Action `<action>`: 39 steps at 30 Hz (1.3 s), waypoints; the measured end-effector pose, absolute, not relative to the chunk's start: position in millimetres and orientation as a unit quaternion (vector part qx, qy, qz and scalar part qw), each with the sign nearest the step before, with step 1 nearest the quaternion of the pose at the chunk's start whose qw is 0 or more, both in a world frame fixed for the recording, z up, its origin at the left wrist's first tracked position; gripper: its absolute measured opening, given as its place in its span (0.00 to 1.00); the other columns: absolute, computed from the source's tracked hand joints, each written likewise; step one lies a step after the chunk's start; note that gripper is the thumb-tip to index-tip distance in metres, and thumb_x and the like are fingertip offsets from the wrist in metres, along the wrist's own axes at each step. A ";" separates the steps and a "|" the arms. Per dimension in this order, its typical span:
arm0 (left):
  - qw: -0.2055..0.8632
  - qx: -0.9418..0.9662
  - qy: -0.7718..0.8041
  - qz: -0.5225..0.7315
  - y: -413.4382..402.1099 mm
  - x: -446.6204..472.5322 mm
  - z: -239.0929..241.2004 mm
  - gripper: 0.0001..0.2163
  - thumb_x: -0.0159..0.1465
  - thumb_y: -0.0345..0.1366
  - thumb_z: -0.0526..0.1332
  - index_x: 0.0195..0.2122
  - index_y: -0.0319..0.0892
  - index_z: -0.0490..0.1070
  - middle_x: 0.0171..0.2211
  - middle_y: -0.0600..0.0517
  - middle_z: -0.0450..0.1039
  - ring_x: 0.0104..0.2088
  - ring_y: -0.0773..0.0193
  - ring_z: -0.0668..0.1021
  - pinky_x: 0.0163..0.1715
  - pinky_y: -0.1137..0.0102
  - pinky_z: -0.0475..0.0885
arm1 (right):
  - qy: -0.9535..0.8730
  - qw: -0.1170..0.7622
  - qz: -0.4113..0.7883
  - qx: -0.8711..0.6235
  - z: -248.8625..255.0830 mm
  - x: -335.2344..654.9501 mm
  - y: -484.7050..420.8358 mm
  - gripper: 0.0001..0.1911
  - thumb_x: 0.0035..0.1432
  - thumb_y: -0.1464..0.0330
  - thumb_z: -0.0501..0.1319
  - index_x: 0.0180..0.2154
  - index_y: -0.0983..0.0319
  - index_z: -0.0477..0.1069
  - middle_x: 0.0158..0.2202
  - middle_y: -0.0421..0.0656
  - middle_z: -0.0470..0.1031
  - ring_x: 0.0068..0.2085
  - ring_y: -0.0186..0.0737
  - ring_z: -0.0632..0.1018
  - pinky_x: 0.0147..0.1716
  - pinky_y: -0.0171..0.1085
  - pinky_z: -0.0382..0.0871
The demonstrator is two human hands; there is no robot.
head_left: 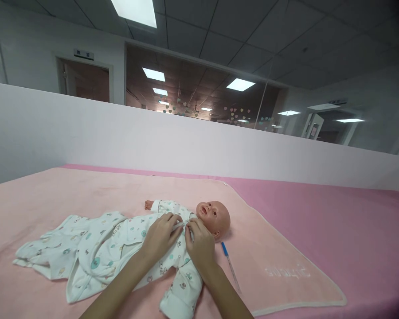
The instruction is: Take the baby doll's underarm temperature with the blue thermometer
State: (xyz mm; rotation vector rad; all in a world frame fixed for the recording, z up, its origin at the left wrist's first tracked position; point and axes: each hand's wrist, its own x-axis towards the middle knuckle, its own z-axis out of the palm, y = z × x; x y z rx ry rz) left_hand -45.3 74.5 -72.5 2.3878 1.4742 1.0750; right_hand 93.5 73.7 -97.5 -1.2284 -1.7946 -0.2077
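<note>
A baby doll (216, 218) lies on its back, head toward the right, in a white baby garment (133, 228) printed with small coloured figures. My left hand (162, 231) is closed on the garment's front at the chest, fingertips pinching a white strip of its cloth. Just below the doll's chin, my right hand (198, 243) pinches the same area from the other side. The fingertips of both hands nearly meet. Whether the strip is a tie or the garment's edge cannot be made out. One sleeve (182, 290) stretches toward me; a small doll hand (148, 204) shows from the other.
Beside the doll's head lies a thin clear stick with a blue end (224, 249), resembling a thermometer. Under everything is a peach blanket (266, 248) with a pale edge, spread over a pink cover (319, 221). A low white partition (186, 146) stands behind.
</note>
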 end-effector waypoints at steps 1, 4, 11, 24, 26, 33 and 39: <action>0.081 0.790 0.493 0.355 72.3 -51.5 -71.2 0.10 0.61 0.41 0.48 0.35 0.45 0.66 0.33 0.52 0.67 0.34 0.63 0.69 0.31 0.71 0.61 | -0.739 0.445 -0.106 -0.494 -96.1 90.9 73.4 0.09 0.54 0.74 0.49 0.29 0.61 0.65 0.35 0.41 0.72 0.32 0.34 0.72 0.26 0.31 0.57; 0.134 0.785 0.492 0.351 70.4 -67.4 -66.6 0.10 0.59 0.42 0.52 0.30 0.43 0.67 0.28 0.54 0.67 0.30 0.66 0.68 0.28 0.73 0.60 | -0.791 0.372 -0.144 -0.464 -89.0 78.8 74.6 0.09 0.51 0.75 0.49 0.33 0.60 0.64 0.39 0.41 0.71 0.29 0.33 0.71 0.22 0.33 0.52; 0.184 0.786 0.477 0.347 72.9 -76.5 -61.3 0.08 0.56 0.37 0.53 0.29 0.42 0.71 0.25 0.54 0.68 0.25 0.68 0.66 0.25 0.74 0.59 | -0.804 0.346 -0.099 -0.474 -81.2 63.7 82.1 0.12 0.43 0.76 0.51 0.32 0.59 0.64 0.28 0.38 0.69 0.25 0.35 0.68 0.21 0.35 0.47; 0.164 0.778 0.486 0.364 66.4 -80.7 -59.6 0.10 0.57 0.42 0.54 0.30 0.44 0.73 0.28 0.53 0.69 0.25 0.68 0.67 0.26 0.73 0.61 | -0.795 0.397 -0.084 -0.451 -86.2 68.5 80.3 0.04 0.48 0.74 0.52 0.28 0.60 0.63 0.28 0.38 0.67 0.27 0.32 0.68 0.24 0.33 0.51; 0.145 0.780 0.491 0.359 65.7 -78.3 -60.5 0.11 0.58 0.40 0.52 0.28 0.43 0.72 0.27 0.53 0.68 0.25 0.68 0.67 0.26 0.72 0.60 | -0.794 0.402 -0.081 -0.448 -86.4 68.9 80.8 0.04 0.49 0.74 0.52 0.28 0.60 0.63 0.28 0.38 0.68 0.27 0.32 0.68 0.24 0.33 0.51; 0.144 0.779 0.491 0.362 66.9 -74.8 -62.5 0.08 0.56 0.39 0.53 0.27 0.41 0.68 0.28 0.53 0.67 0.27 0.67 0.68 0.27 0.73 0.60 | -0.794 0.409 -0.069 -0.445 -86.6 69.6 79.9 0.04 0.48 0.74 0.53 0.28 0.60 0.64 0.28 0.38 0.67 0.28 0.31 0.68 0.25 0.32 0.53; 0.229 0.760 0.487 0.363 69.2 -81.3 -58.7 0.11 0.57 0.43 0.53 0.29 0.41 0.70 0.25 0.54 0.66 0.23 0.69 0.65 0.24 0.74 0.60 | -0.800 0.425 -0.060 -0.419 -86.5 71.6 79.4 0.06 0.50 0.74 0.52 0.29 0.60 0.65 0.28 0.39 0.68 0.29 0.32 0.68 0.26 0.32 0.55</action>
